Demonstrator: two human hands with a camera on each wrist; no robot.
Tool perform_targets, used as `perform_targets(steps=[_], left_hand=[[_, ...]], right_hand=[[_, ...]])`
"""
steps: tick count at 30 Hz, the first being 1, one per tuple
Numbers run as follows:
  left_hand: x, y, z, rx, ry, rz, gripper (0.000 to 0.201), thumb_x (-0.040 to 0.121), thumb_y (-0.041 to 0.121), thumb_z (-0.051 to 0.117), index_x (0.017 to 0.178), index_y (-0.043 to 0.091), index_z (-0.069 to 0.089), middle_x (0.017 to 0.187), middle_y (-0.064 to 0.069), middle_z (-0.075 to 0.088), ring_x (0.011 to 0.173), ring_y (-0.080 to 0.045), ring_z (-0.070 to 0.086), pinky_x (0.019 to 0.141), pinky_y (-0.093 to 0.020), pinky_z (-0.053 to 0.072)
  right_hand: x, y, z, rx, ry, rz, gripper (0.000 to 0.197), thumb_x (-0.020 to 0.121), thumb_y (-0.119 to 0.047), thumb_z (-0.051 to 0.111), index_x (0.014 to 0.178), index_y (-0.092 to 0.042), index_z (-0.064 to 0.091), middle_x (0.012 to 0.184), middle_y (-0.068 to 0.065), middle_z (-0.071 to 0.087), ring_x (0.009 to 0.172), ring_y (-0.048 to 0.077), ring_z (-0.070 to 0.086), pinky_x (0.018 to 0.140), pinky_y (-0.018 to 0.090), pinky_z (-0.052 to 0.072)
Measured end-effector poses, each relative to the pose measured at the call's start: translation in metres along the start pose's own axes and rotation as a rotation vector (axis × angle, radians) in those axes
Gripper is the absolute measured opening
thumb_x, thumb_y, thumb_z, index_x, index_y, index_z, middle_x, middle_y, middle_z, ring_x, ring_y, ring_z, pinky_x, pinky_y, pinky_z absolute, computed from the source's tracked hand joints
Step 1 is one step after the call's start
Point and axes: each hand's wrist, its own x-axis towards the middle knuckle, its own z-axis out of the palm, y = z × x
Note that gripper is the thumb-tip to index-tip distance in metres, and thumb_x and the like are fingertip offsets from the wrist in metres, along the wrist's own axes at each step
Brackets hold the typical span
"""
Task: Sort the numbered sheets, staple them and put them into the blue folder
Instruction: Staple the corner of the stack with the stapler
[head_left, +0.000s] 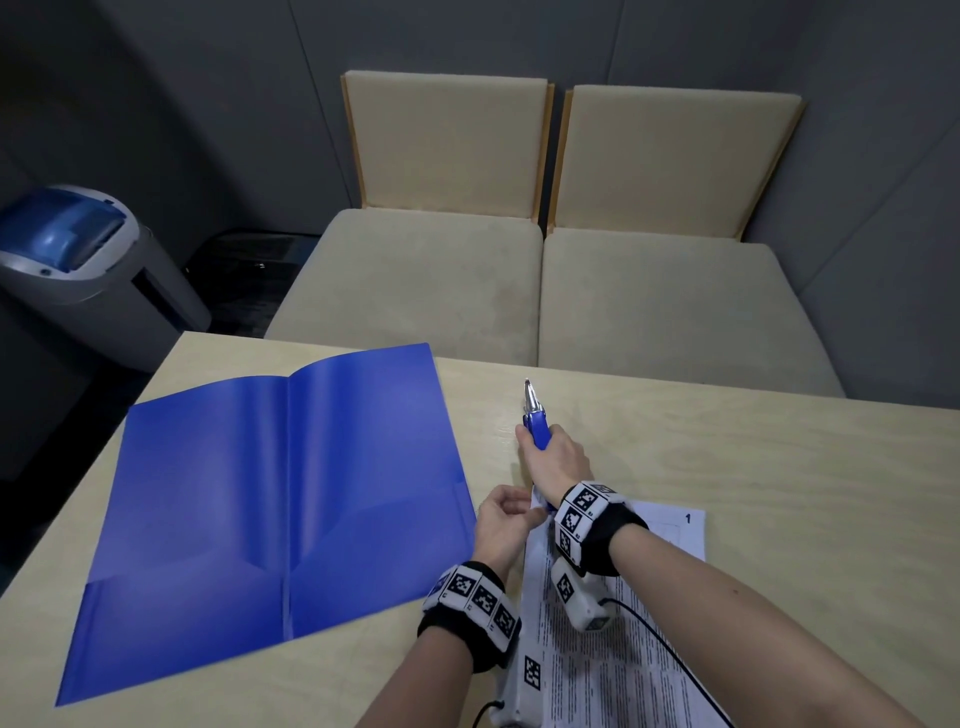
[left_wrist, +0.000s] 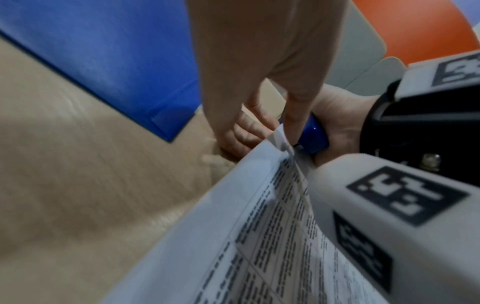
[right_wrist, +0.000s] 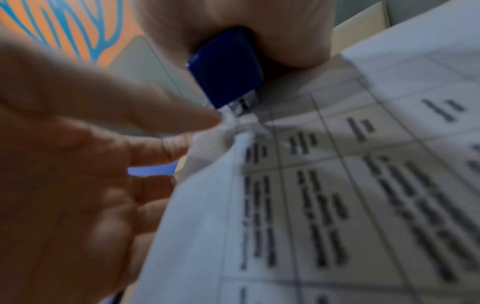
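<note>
Blue stapler (head_left: 538, 432) gripped in right hand (head_left: 557, 461), its mouth set over the top-left corner of the numbered sheets (head_left: 618, 649), metal tail pointing away. Left hand (head_left: 501, 525) pinches that same corner between thumb and fingers (left_wrist: 294, 123). Sheets lie on the table (head_left: 779, 467), page "1" on top. Blue folder (head_left: 270, 514) lies open just left of them.
</note>
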Motion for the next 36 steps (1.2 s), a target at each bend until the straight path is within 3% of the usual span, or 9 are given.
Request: perform_targets(steps=[2, 8, 16, 21, 25, 28, 31, 34, 36], left_hand=[[0.0, 0.001, -0.002, -0.071, -0.117, -0.03, 0.052, 0.072, 0.006, 0.071, 0.118, 0.013, 0.049, 0.113, -0.008, 0.062, 0.103, -0.022, 0.064, 0.094, -0.04, 0.052], [0.001, 0.004, -0.011, 0.015, -0.312, -0.006, 0.061, 0.075, 0.036, 0.076, 0.123, 0.007, 0.053, 0.126, -0.007, 0.062, 0.119, -0.019, 0.058, 0.106, -0.037, 0.043], [0.003, -0.003, -0.001, 0.112, -0.138, 0.094, 0.025, 0.086, 0.018, 0.067, 0.108, 0.006, 0.063, 0.108, -0.011, 0.07, 0.106, -0.021, 0.065, 0.097, -0.038, 0.051], [0.007, -0.002, -0.005, 0.208, -0.181, 0.086, 0.044, 0.069, 0.045, 0.071, 0.103, 0.019, 0.06, 0.11, -0.005, 0.069, 0.102, -0.019, 0.065, 0.088, -0.036, 0.054], [0.007, -0.003, -0.008, 0.392, -0.25, 0.096, 0.061, 0.074, 0.029, 0.077, 0.124, 0.024, 0.042, 0.121, -0.003, 0.056, 0.111, -0.014, 0.056, 0.095, -0.031, 0.05], [0.003, -0.013, -0.007, 0.586, -0.218, 0.131, 0.073, 0.064, 0.02, 0.079, 0.125, 0.024, 0.039, 0.118, -0.003, 0.054, 0.11, -0.017, 0.057, 0.085, -0.029, 0.053], [-0.013, -0.014, -0.008, 0.575, -0.099, 0.11, 0.039, 0.078, 0.004, 0.068, 0.11, 0.016, 0.048, 0.104, -0.003, 0.062, 0.094, -0.018, 0.062, 0.07, -0.024, 0.052], [-0.025, -0.014, -0.013, 0.483, -0.081, 0.116, 0.026, 0.087, 0.005, 0.057, 0.11, 0.016, 0.053, 0.106, -0.004, 0.065, 0.095, -0.019, 0.063, 0.085, -0.037, 0.055], [-0.026, -0.018, -0.016, 0.464, -0.1, 0.127, 0.043, 0.091, 0.017, 0.051, 0.133, 0.017, 0.042, 0.131, -0.003, 0.055, 0.118, -0.021, 0.055, 0.101, -0.043, 0.047]], right_hand=[[0.0, -0.001, -0.001, -0.003, 0.008, -0.004, 0.049, 0.084, -0.061, 0.042, 0.094, -0.015, 0.056, 0.091, 0.007, 0.063, 0.085, 0.032, 0.06, 0.078, 0.037, 0.049], [-0.002, -0.004, -0.003, 0.011, 0.023, -0.023, 0.046, 0.085, -0.059, 0.041, 0.092, -0.015, 0.055, 0.088, 0.005, 0.062, 0.082, 0.031, 0.059, 0.075, 0.036, 0.048], [0.002, -0.002, 0.002, 0.088, 0.058, -0.025, 0.045, 0.087, -0.055, 0.046, 0.089, -0.012, 0.057, 0.086, 0.008, 0.064, 0.08, 0.032, 0.06, 0.075, 0.039, 0.051], [0.002, -0.002, -0.002, 0.066, 0.04, 0.005, 0.039, 0.087, -0.051, 0.047, 0.088, -0.013, 0.056, 0.081, 0.005, 0.059, 0.077, 0.031, 0.054, 0.068, 0.033, 0.042], [0.004, 0.002, -0.005, 0.165, -0.018, -0.019, 0.035, 0.087, -0.047, 0.053, 0.084, -0.013, 0.05, 0.083, 0.007, 0.057, 0.077, 0.029, 0.054, 0.068, 0.032, 0.039], [0.004, 0.005, -0.021, 0.379, 0.11, -0.022, 0.038, 0.089, -0.048, 0.054, 0.086, -0.011, 0.056, 0.095, 0.013, 0.05, 0.068, 0.024, 0.053, 0.069, 0.026, 0.039], [0.01, 0.02, -0.056, 0.558, 0.318, 0.033, 0.033, 0.088, -0.044, 0.058, 0.091, -0.011, 0.061, 0.1, 0.02, 0.054, 0.069, 0.025, 0.053, 0.061, 0.019, 0.04], [0.014, 0.064, -0.097, 0.356, 0.315, 0.087, 0.028, 0.082, -0.041, 0.066, 0.079, -0.014, 0.059, 0.103, 0.025, 0.061, 0.074, 0.027, 0.054, 0.07, 0.025, 0.04], [0.007, 0.102, -0.118, 0.081, 0.227, 0.156, 0.026, 0.084, -0.036, 0.063, 0.086, -0.01, 0.059, 0.11, 0.025, 0.058, 0.08, 0.032, 0.057, 0.076, 0.032, 0.046]])
